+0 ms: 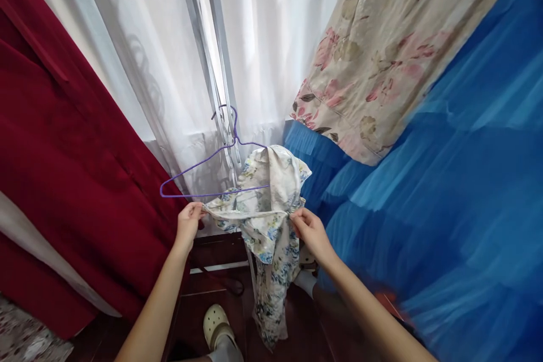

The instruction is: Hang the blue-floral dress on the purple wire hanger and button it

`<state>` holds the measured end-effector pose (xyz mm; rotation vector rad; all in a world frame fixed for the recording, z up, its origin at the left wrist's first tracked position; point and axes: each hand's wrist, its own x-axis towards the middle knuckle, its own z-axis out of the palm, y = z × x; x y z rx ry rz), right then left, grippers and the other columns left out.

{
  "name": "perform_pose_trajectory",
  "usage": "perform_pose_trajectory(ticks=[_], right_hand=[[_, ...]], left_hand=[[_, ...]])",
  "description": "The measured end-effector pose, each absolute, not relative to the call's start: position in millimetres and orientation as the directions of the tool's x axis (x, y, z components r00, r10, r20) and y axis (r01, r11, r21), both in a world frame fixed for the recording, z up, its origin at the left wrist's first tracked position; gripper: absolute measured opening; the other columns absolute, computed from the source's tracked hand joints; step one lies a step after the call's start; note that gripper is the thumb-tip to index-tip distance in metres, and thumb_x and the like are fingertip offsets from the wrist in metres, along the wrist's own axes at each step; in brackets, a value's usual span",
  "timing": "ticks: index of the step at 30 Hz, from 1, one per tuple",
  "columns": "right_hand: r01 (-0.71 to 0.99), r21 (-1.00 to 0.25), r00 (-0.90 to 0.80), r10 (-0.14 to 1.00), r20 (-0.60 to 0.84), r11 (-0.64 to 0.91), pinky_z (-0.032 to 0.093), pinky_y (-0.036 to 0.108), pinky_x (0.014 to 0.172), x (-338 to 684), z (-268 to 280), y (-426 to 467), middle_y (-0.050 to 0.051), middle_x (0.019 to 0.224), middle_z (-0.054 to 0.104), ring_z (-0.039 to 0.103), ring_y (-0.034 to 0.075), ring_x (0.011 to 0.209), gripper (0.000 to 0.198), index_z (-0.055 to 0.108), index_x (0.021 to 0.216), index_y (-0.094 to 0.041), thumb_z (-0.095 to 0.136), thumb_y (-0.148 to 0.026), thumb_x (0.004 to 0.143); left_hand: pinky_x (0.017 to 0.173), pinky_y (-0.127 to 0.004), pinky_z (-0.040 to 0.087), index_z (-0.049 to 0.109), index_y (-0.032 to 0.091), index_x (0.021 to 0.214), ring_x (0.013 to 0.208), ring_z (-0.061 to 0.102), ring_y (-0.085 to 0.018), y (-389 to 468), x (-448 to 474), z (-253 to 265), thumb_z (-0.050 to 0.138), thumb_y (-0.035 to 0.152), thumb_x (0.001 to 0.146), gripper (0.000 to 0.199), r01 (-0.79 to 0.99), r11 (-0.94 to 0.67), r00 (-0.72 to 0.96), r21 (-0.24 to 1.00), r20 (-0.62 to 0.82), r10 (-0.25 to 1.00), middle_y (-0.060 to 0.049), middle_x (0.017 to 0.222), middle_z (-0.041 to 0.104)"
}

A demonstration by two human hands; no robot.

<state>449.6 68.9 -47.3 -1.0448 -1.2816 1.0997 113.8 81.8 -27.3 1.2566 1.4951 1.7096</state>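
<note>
A white garment with a blue and yellow floral print (278, 237) hangs from the right arm of a purple hanger (199, 164). The hanger's left arm is bare. My left hand (189, 226) pinches one edge of the garment, below the hanger's left end. Farther right, my right hand (311, 232) pinches the same pale edge, which is stretched between both hands. The hanger's hook sits at a grey metal strip in front of the white curtain. The lower part of the garment dangles toward the floor.
Dark red cloth (85, 141) hangs on the left. To the right hang a beige fabric with pink flowers (373, 62) and layered blue tulle (458, 209). White curtains (271, 39) are behind. A pale clog (217, 325) on my foot stands on the dark tiled floor (309, 328).
</note>
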Motion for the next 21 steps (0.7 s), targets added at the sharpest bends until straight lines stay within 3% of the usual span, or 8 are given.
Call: perform_pose_trajectory(ticks=[4,6,9,12,14,16,18,21], right_hand=[[0.061,-0.996,0.027,0.998,0.059,0.057,0.028,0.027,0.049,487,-95,60,-0.006,0.049,0.045,0.037,0.013,0.045,0.032,0.048,0.067,-0.023,0.063,-0.048,0.082],[0.15,-0.989,-0.045,0.999,0.014,0.021,0.031,0.028,0.05,496,-108,51,-0.005,0.048,0.047,0.041,0.014,0.045,0.032,0.049,0.064,-0.023,0.064,-0.048,0.079],[0.323,-0.946,-0.191,0.981,-0.042,0.023,0.038,0.031,0.056,493,-106,37,-0.002,0.051,0.052,0.048,0.017,0.051,0.028,0.056,0.063,-0.021,0.068,-0.043,0.076],[0.416,-0.901,-0.213,0.977,0.03,0.118,0.042,0.033,0.065,476,-80,23,0.0,0.06,0.057,0.052,0.019,0.061,0.028,0.062,0.068,-0.02,0.065,-0.044,0.082],[0.336,-0.924,-0.335,0.94,0.063,0.181,0.046,0.035,0.074,460,-58,12,0.003,0.07,0.064,0.057,0.022,0.072,0.028,0.066,0.075,-0.02,0.06,-0.045,0.087],[0.158,-0.978,-0.529,0.848,0.032,0.136,0.048,0.038,0.083,442,-41,2,0.005,0.08,0.069,0.062,0.025,0.085,0.027,0.069,0.084,-0.021,0.063,-0.047,0.087],[-0.018,-0.999,-0.599,0.801,-0.018,-0.036,0.049,0.04,0.088,426,-31,-8,0.007,0.084,0.072,0.065,0.027,0.093,0.035,0.071,0.091,-0.02,0.063,-0.054,0.086],[-0.221,-0.911,-0.581,0.797,-0.163,-0.347,0.051,0.042,0.089,411,-25,-17,0.012,0.089,0.075,0.069,0.03,0.097,0.054,0.072,0.095,-0.019,0.052,-0.069,0.087]], left_hand=[[0.057,-0.022,0.045,0.065,0.012,0.089,0.061,0.054,-0.012,53,161,-13,0.067,0.048,0.084,0.036,0.169,-0.245,-0.182,0.955,0.275,0.944,-0.003,0.074,0.062],[0.056,-0.021,0.041,0.065,0.013,0.086,0.06,0.05,-0.01,35,184,2,0.066,0.046,0.087,0.033,0.194,-0.268,-0.011,0.944,0.276,0.961,-0.001,0.071,0.059],[0.061,-0.021,0.04,0.063,0.015,0.085,0.064,0.05,-0.011,9,216,24,0.057,0.04,0.095,0.028,0.265,-0.388,0.236,0.883,0.331,0.914,0.0,0.071,0.055],[0.066,-0.022,0.041,0.064,0.016,0.089,0.067,0.052,-0.011,-14,243,38,0.053,0.033,0.099,0.023,0.292,-0.499,0.362,0.816,0.389,0.847,0.0,0.074,0.058],[0.071,-0.023,0.043,0.064,0.016,0.092,0.073,0.056,-0.012,-24,259,42,0.052,0.029,0.099,0.019,0.268,-0.541,0.413,0.797,0.413,0.812,-0.002,0.08,0.062],[0.075,-0.023,0.044,0.065,0.016,0.093,0.078,0.059,-0.013,-31,270,44,0.051,0.026,0.1,0.018,0.25,-0.564,0.43,0.787,0.432,0.793,-0.003,0.085,0.065],[0.076,-0.024,0.044,0.067,0.017,0.092,0.08,0.06,-0.014,-31,273,47,0.052,0.027,0.099,0.019,0.286,-0.546,0.413,0.787,0.413,0.812,-0.003,0.085,0.066],[0.086,-0.027,0.047,0.071,0.02,0.098,0.093,0.062,-0.018,-25,258,53,0.058,0.029,0.095,0.015,0.303,-0.452,0.38,0.839,0.329,0.865,-0.006,0.097,0.068]])
